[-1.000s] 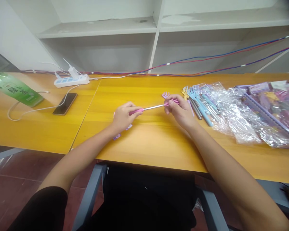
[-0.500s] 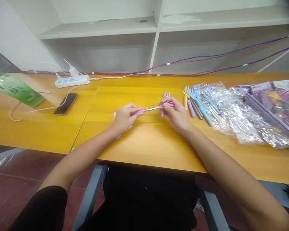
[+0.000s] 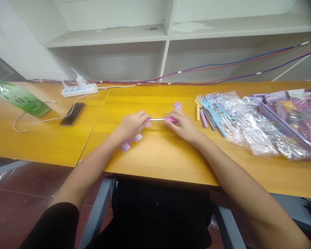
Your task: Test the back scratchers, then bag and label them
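A pink stick with a thin metal rod (image 3: 158, 119) lies level between my two hands over the middle of the table. My left hand (image 3: 134, 124) is closed round its pink handle end. At the other end, my right hand (image 3: 180, 124) is closed on the pink head, mostly hidden by the fingers. Just beyond my right hand lies a purple claw-shaped head (image 3: 177, 105). Small purple printed cards (image 3: 125, 146) lie beside and below my left hand.
Right of my hands are blue claw sticks (image 3: 214, 117), a yellow one (image 3: 197, 110), clear plastic bags (image 3: 256, 128) and a purple-edged box (image 3: 287, 121). A phone (image 3: 73, 114), power strip (image 3: 79, 90) and green bottle (image 3: 22, 100) are on the left.
My right hand has turned over the pink head and moved slightly left, nearer my left hand. Less of the metal rod shows between the hands. More of the purple cards shows.
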Available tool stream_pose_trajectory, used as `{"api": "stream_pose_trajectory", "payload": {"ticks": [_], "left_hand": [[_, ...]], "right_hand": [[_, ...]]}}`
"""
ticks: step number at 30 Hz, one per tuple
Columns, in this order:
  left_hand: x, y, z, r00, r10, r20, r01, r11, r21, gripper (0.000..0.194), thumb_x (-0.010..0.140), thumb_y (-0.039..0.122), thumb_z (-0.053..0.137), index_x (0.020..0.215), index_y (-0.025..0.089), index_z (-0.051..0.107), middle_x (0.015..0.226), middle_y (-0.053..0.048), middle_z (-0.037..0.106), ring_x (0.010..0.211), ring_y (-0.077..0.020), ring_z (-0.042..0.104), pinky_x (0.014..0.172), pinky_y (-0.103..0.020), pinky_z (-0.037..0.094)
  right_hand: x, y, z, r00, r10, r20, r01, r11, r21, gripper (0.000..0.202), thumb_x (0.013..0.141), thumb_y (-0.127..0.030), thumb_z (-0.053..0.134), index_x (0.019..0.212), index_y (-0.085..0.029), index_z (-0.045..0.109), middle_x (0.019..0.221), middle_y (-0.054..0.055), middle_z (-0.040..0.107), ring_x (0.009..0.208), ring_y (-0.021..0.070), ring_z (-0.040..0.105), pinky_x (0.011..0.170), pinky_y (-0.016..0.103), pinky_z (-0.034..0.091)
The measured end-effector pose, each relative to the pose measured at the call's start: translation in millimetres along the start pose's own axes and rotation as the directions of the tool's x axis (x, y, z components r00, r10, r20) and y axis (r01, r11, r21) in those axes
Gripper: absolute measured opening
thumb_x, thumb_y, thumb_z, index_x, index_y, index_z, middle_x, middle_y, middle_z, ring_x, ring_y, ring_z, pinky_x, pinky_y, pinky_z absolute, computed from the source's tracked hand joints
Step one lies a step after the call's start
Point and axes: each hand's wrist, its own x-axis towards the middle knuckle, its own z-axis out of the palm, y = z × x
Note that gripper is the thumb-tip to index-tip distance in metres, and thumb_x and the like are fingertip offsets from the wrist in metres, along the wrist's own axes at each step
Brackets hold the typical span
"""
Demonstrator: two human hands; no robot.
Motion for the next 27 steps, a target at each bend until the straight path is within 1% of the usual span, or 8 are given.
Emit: {"api": "stream_pose_trajectory", "payload": {"ticks": [2, 6, 11, 15, 18, 20, 24, 27], "left_hand": [[1, 6, -2.1, 0.995, 0.056, 0.086, -0.064, 0.993, 0.102, 0.03, 0.111, 0.03, 0.045, 0.121, 0.017, 0.071, 0.112, -0.009, 0.072, 0.096, -0.0191, 0.068, 0.077, -0.029, 0.045], [4, 26, 3.9, 0.983, 0.061, 0.171, -0.102, 0.965, 0.242, 0.026, 0.107, 0.023, 0.046, 0.112, 0.014, 0.069, 0.109, -0.012, 0.072, 0.1, -0.0237, 0.068, 0.077, -0.032, 0.047], [8, 41, 10.0, 0.97, -0.045, 0.24, -0.017, 0.968, 0.25, 0.028, 0.106, 0.024, 0.049, 0.102, 0.012, 0.074, 0.097, -0.015, 0.077, 0.086, -0.0262, 0.073, 0.07, -0.033, 0.048], [8, 41, -3.7, 0.957, -0.166, 0.238, 0.088, 0.948, 0.306, 0.042, 0.109, 0.033, 0.044, 0.098, 0.011, 0.079, 0.087, -0.019, 0.078, 0.076, -0.029, 0.075, 0.067, -0.034, 0.046], [-1, 21, -22.5, 0.953, -0.217, 0.211, 0.132, 0.925, 0.355, 0.055, 0.111, 0.043, 0.039, 0.093, 0.011, 0.08, 0.083, -0.021, 0.078, 0.074, -0.0298, 0.075, 0.066, -0.033, 0.044], [-16, -6, -36.2, 0.952, -0.23, 0.204, 0.134, 0.908, 0.396, 0.055, 0.111, 0.043, 0.039, 0.092, 0.011, 0.079, 0.082, -0.021, 0.077, 0.071, -0.0285, 0.074, 0.064, -0.032, 0.042], [-60, -69, -59.4, 0.95, -0.291, 0.112, 0.203, 0.85, 0.486, 0.058, 0.11, 0.043, 0.036, 0.088, 0.012, 0.08, 0.081, -0.02, 0.077, 0.07, -0.0287, 0.073, 0.06, -0.031, 0.037], [-91, -89, -66.3, 0.948, -0.288, 0.133, 0.202, 0.871, 0.448, 0.059, 0.108, 0.048, 0.037, 0.077, 0.016, 0.075, 0.077, -0.016, 0.077, 0.066, -0.0255, 0.071, 0.058, -0.029, 0.034]], "right_hand": [[2, -8, 0, 0.989, -0.068, 0.131, 0.102, 0.957, -0.27, 0.031, 0.108, -0.039, 0.05, 0.108, -0.017, 0.072, 0.107, 0.012, 0.069, 0.097, 0.0238, 0.064, 0.09, 0.036, 0.046], [8, -40, 9, 0.945, 0.004, 0.326, 0.202, 0.778, -0.595, 0.034, 0.11, -0.026, 0.042, 0.107, -0.013, 0.072, 0.103, 0.016, 0.074, 0.091, 0.0248, 0.067, 0.087, 0.035, 0.042], [10, -78, 11, 0.907, 0.247, 0.34, 0.103, 0.654, -0.75, 0.034, 0.105, -0.027, 0.048, 0.102, -0.013, 0.078, 0.096, 0.018, 0.078, 0.085, 0.0271, 0.073, 0.077, 0.034, 0.042], [5, -88, -3, 0.898, 0.33, 0.29, 0.036, 0.602, -0.798, 0.04, 0.107, -0.031, 0.043, 0.1, -0.017, 0.08, 0.091, 0.017, 0.08, 0.084, 0.029, 0.075, 0.07, 0.032, 0.04], [-8, -76, -27, 0.904, 0.362, 0.226, -0.015, 0.556, -0.831, 0.04, 0.107, -0.03, 0.043, 0.099, -0.018, 0.08, 0.09, 0.014, 0.08, 0.082, 0.0279, 0.075, 0.067, 0.031, 0.036], [-27, -56, -53, 0.914, 0.363, 0.184, -0.042, 0.534, -0.845, 0.04, 0.108, -0.032, 0.043, 0.1, -0.02, 0.08, 0.09, 0.012, 0.08, 0.08, 0.0261, 0.073, 0.065, 0.031, 0.032], [-89, 5, -125, 0.926, 0.367, 0.092, -0.092, 0.455, -0.886, 0.034, 0.105, -0.034, 0.047, 0.098, -0.023, 0.079, 0.085, 0.011, 0.078, 0.073, 0.0246, 0.066, 0.064, 0.031, 0.026], [-141, 46, -169, 0.929, 0.368, 0.04, -0.125, 0.415, -0.901, 0.027, 0.098, -0.032, 0.054, 0.084, -0.023, 0.075, 0.073, 0.012, 0.07, 0.075, 0.027, 0.063, 0.065, 0.032, 0.026]]}}
